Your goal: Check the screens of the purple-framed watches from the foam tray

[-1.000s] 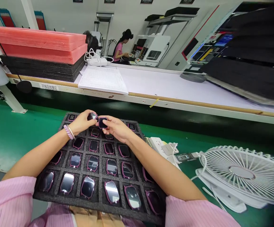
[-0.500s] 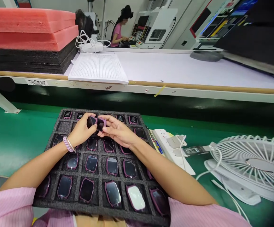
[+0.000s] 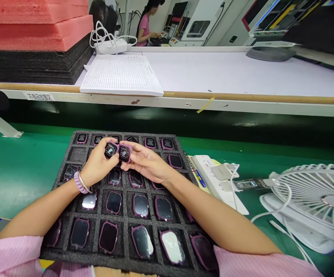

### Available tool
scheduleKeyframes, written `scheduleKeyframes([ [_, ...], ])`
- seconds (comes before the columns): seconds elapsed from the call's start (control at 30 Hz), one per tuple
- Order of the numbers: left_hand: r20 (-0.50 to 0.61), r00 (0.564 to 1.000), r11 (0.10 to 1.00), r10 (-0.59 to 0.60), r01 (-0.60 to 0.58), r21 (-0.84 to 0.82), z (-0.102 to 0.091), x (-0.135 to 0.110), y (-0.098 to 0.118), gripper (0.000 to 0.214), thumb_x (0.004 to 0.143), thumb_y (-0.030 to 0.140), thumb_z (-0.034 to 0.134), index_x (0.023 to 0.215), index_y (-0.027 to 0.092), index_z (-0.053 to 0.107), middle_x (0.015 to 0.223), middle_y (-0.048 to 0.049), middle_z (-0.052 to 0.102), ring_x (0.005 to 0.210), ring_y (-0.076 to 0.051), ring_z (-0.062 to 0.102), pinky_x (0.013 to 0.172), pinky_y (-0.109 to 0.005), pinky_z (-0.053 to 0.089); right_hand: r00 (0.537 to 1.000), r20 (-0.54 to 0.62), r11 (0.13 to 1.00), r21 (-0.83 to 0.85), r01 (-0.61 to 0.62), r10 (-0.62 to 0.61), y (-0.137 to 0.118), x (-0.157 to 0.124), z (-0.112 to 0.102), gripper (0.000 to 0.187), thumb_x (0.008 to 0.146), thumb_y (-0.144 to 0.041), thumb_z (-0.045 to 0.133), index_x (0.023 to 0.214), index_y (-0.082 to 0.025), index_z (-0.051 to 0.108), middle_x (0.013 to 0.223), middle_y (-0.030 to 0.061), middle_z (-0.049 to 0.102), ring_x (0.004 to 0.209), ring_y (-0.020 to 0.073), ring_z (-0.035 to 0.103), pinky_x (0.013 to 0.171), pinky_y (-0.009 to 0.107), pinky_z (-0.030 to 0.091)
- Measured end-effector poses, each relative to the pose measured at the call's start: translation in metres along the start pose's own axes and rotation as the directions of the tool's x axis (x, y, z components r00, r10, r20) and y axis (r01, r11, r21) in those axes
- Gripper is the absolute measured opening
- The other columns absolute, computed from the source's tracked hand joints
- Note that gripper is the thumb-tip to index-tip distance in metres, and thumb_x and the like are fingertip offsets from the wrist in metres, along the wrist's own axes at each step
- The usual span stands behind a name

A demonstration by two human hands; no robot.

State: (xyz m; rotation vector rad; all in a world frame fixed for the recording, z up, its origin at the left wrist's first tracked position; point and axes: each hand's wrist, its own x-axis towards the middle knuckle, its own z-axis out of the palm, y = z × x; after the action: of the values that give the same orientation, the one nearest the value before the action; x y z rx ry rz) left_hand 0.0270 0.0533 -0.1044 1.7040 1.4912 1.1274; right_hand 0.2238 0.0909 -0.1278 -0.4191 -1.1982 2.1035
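A green bench (image 3: 25, 173) runs past both sides of the view, and above it stands a white shelf (image 3: 198, 73) whose front edge bears faint handwriting, too small to read. Beyond the shelf, a person (image 3: 145, 29) in a pink top is cut off at the head. The foam stack (image 3: 37, 34), red over black, leaves the view at the upper left. A black tray (image 3: 78, 154) holds rows of watches (image 3: 108, 236); the forearms hide some compartments, and the back-row screens carry lines too tiny to make out. The fan (image 3: 313, 192) is cut off at the right. A notepad (image 3: 120, 75) on the shelf shows ruled lines, any entries illegible. The power strip (image 3: 213, 173) lies beside the tray. Over the tray's back rows, the left hand (image 3: 96, 163) grips the left watch (image 3: 110, 150) and the right hand (image 3: 148, 165) pinches the right watch (image 3: 125, 153) by its frame, side by side, fingers partly covering both. On the shelf edge, a label (image 3: 38, 97) reads 不良品放置区. Both held screens are lit, their small markings unreadable.
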Motion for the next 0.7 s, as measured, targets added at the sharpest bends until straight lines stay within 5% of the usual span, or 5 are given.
scheduleKeyframes([
  [0.2, 0.013, 1.000, 1.000, 0.001, -0.001, 0.013, -0.0014, -0.0016, 0.0015, 0.042, 0.081, 0.037, 0.060, 0.120, 0.019, 0.058, 0.114, -0.0071, 0.069, 0.101, -0.023, 0.064, 0.092, -0.037, 0.053, 0.999, -0.028, 0.999, -0.032, 0.024, -0.025, -0.0007, -0.0011, 0.0000, 0.056, 0.085, -0.042, 0.091, 0.132, -0.026, 0.065, 0.098, 0.0007, 0.071, 0.085, 0.0182, 0.073, 0.087, 0.035, 0.062],
  [0.7, -0.005, 1.000, 0.999, 0.010, -0.009, 0.035, -0.0020, 0.0005, 0.0007, 0.040, 0.082, 0.036, 0.059, 0.119, 0.020, 0.057, 0.120, -0.0083, 0.068, 0.115, -0.025, 0.063, 0.100, -0.039, 0.052, 0.998, 0.029, 0.998, -0.031, 0.052, -0.051, -0.0001, -0.0014, 0.0015, 0.052, 0.089, -0.043, 0.088, 0.133, -0.027, 0.064, 0.098, 0.0004, 0.071, 0.087, 0.0166, 0.072, 0.087, 0.032, 0.061],
])
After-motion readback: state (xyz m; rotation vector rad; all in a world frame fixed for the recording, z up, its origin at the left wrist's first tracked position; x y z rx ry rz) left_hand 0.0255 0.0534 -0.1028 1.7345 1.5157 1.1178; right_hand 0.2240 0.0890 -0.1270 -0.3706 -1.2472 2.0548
